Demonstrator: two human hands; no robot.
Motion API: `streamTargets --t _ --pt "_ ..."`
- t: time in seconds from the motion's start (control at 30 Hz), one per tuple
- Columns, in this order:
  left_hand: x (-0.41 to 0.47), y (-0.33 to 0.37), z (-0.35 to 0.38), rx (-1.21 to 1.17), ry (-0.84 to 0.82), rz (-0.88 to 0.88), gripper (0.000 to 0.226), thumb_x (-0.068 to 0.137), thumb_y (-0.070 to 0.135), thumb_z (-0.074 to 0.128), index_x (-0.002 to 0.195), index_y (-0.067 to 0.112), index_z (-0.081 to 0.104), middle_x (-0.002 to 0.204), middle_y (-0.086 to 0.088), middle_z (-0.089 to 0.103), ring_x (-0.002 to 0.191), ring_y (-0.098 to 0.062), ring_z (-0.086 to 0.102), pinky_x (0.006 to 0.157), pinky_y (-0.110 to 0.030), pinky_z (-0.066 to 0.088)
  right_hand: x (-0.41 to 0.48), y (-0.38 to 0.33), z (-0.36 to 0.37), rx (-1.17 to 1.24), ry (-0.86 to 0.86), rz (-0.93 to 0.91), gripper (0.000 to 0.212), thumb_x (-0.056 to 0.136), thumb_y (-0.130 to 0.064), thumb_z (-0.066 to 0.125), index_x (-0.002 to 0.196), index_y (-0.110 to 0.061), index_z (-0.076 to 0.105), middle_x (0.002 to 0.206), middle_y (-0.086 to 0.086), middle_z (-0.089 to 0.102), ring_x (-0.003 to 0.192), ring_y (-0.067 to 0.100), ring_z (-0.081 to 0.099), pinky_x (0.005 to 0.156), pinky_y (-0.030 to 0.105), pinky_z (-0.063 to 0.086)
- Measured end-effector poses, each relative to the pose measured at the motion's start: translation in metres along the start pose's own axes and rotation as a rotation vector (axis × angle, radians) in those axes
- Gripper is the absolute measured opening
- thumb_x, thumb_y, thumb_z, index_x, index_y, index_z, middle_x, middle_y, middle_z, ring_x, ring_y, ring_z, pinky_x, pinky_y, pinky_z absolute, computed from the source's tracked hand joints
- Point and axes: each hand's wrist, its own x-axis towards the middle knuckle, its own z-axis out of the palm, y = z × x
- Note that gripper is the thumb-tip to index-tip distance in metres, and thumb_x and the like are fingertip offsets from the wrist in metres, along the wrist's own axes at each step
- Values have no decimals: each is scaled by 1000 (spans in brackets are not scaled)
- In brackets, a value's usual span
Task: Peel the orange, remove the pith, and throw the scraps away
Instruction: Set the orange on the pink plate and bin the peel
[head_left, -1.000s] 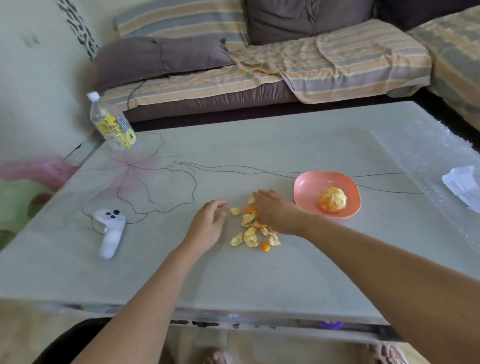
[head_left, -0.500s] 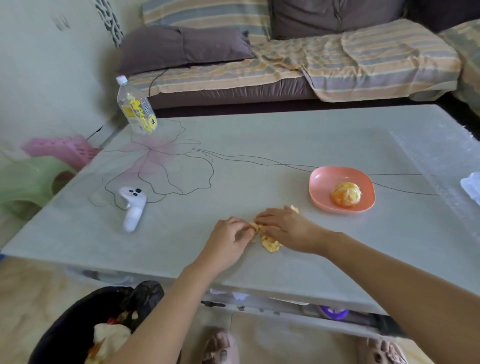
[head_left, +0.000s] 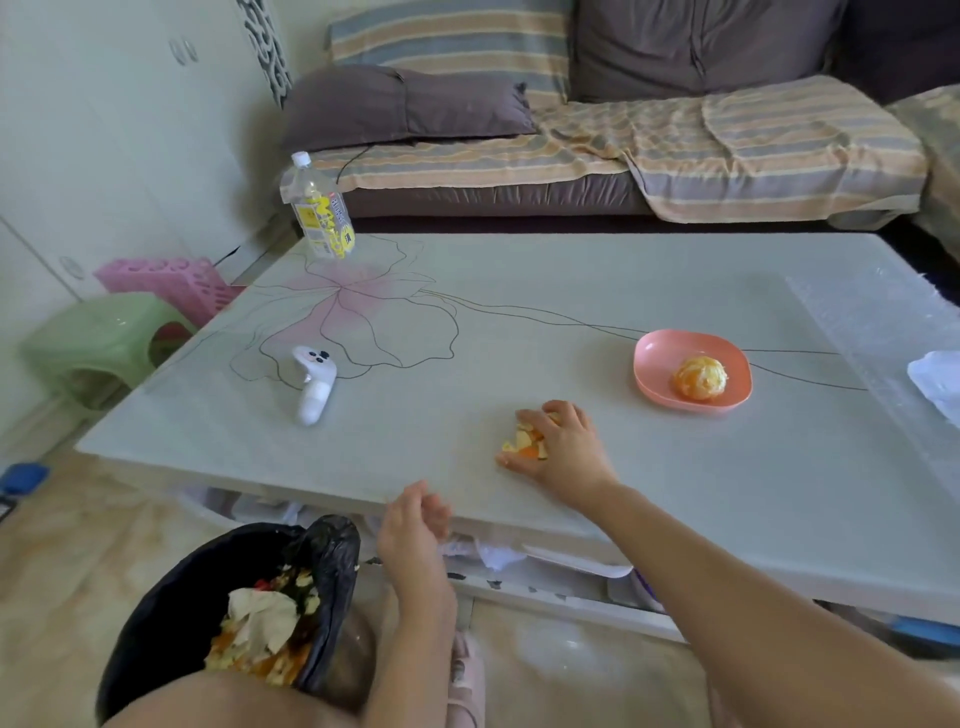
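Bare table (head_left: 519, 322) runs from my right hand (head_left: 566, 447), which lies over the peel (head_left: 522, 441), to the near edge, so that way is open. My left hand (head_left: 413, 530) hangs just off that edge, beside the bin (head_left: 156, 613), which stands on the floor below with its mouth open and scraps inside. The remote (head_left: 314, 384) lies well left of the peel. The plate (head_left: 654, 379) with the orange (head_left: 700, 378) sits near on the right. The bottle (head_left: 319, 213) stands at the far left corner, well apart from both hands
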Motion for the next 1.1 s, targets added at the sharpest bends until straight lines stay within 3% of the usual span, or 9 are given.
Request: streamTargets --t 0.07,0.17,0.4,0.53,0.6,0.7,0.87,1.0,1.1 --pt "-4 -10 -7 -56 -1 -226 20 95 22 52 82 9 60 71 -4 57 52 -12 56 43 -18 42 -2 -7 7 -66 68 19 61 75 -65 58 126 -32 53 135 4 40 127 26 29 109 33 21" --pt "-7 -20 -9 -56 -32 -386 29 96 28 51 77 8 57 70 -5 56 57 -16 55 53 -23 38 -5 -11 15 -176 99 -33 53 81 -65 50 123 -33 55 135 3 41 127 25 30 109 38 20" --pt "-4 -10 0 94 -51 -325 33 94 32 55 71 9 51 66 -6 57 58 -20 58 48 -24 41 -3 -15 24 -101 174 -74 30 90 -34 53 113 -15 59 122 4 52 115 29 42 96 35 30" --pt "-3 -7 3 203 -129 -343 33 93 31 57 70 9 50 68 -7 61 61 -21 64 50 -26 47 -8 -21 28 -113 235 -142 6 80 -10 63 86 -9 64 88 5 62 84 32 55 66 34 39" --pt "-2 -5 4 251 -179 -359 33 92 32 57 70 9 51 68 -6 63 57 -19 65 54 -28 49 -9 -22 29 -149 258 -183 13 67 -2 73 70 -7 61 70 5 58 62 30 54 46 30 41" --pt "2 -4 3 315 -223 -369 33 91 32 58 68 9 52 65 -4 64 56 -18 66 53 -27 50 -12 -23 26 -213 244 -209 21 57 -3 77 61 -8 57 59 6 53 46 26 49 34 23 35" --pt "10 2 -5 394 -311 -354 30 91 27 59 70 5 59 66 -6 66 55 -18 67 56 -29 50 -14 -19 28 -196 185 -250 19 58 -8 73 62 -5 55 57 9 52 38 29 50 34 25 30" --pt "18 19 -14 501 -359 -321 25 92 23 58 81 1 66 72 -6 68 50 -12 65 45 -21 52 -4 -27 11 65 102 65 11 82 -16 57 82 -5 59 74 10 56 66 30 52 57 31 39" --pt "27 35 -28 564 -413 -287 25 93 24 57 93 1 67 86 -8 69 59 -13 65 51 -20 53 6 -42 -1 652 161 406 19 83 -14 51 64 -12 50 56 1 40 49 19 35 40 23 27"
